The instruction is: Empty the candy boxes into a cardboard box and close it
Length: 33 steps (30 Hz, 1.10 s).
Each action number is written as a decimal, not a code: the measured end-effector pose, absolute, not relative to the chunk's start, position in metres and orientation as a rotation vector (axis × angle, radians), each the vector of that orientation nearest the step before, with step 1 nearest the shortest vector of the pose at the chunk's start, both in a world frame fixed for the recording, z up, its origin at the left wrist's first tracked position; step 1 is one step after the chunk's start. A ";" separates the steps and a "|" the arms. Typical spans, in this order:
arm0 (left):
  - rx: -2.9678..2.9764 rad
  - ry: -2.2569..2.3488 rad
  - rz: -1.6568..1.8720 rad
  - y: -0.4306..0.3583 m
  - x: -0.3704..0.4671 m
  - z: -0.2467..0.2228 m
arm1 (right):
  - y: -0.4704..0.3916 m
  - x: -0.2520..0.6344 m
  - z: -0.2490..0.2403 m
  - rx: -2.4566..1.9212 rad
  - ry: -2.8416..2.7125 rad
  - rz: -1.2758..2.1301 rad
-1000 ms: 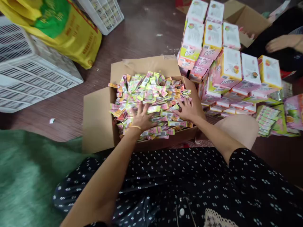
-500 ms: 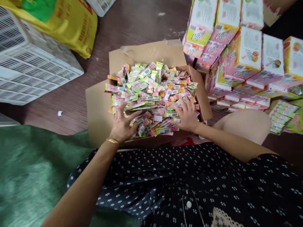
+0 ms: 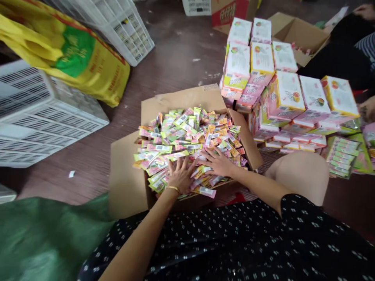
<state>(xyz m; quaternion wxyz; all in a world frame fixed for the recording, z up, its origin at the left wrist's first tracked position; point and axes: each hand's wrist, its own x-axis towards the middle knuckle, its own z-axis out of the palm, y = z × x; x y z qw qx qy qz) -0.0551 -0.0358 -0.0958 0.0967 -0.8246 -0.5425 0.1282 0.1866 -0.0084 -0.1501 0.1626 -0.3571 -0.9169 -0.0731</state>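
Note:
An open cardboard box [image 3: 127,175] on the floor is heaped with small stick sachets [image 3: 178,132] in green, pink, yellow and orange. My left hand [image 3: 180,177] lies on the front middle of the heap, fingers spread and pointing away from me. Just right of it my right hand [image 3: 218,162] rests on the sachets, palm down with its fingers apart. The fingertips of the two hands are close together. Neither hand grips a sachet that I can see. The box flaps are folded outward, and its front wall is mostly hidden.
Stacked printed cartons [image 3: 288,93] stand to the right, with flat sachet packs [image 3: 342,156] beside them. Left are white plastic crates [image 3: 58,128] and a yellow bag [image 3: 96,62]. A green sheet [image 3: 52,238] covers the floor at lower left. Another person's arm [image 3: 367,109] shows at far right.
My left hand has moved right across the heap, and my right hand has shifted slightly left, so they are closer together. The view has tilted up, showing more of the room behind.

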 end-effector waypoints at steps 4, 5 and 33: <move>-2.631 -1.520 0.290 -0.063 -0.052 -0.054 | -0.030 0.201 -0.142 -0.930 -2.549 -0.121; -2.662 -1.495 0.255 -0.063 -0.051 -0.039 | -0.037 0.203 -0.138 -0.933 -2.518 -0.093; -2.627 -1.472 -0.227 0.075 0.024 0.004 | -0.064 0.183 -0.145 -0.606 -2.645 -0.102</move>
